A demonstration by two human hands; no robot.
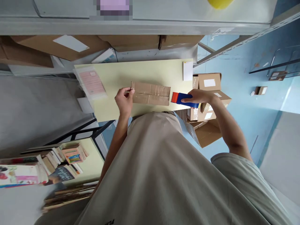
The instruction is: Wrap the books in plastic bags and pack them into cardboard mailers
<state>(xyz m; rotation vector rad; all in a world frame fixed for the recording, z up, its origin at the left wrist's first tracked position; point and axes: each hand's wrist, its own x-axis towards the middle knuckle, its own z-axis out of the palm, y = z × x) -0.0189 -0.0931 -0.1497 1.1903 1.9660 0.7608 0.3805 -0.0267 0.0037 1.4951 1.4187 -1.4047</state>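
A flat brown cardboard parcel (151,93) lies on the pale yellow table (145,73), a strip of clear tape running along its middle seam. My left hand (124,100) presses on the parcel's left end, fingers curled at its edge. My right hand (199,97) grips a blue tape dispenser (184,99) with an orange-red head, held just off the parcel's right end. The tape between dispenser and parcel is too faint to make out.
A pink printed sheet in a plastic sleeve (92,82) lies at the table's left. A white label (187,71) sits at its right corner. Cardboard boxes (207,93) stack on the blue floor to the right. Books (58,165) pile up on a lower table at left.
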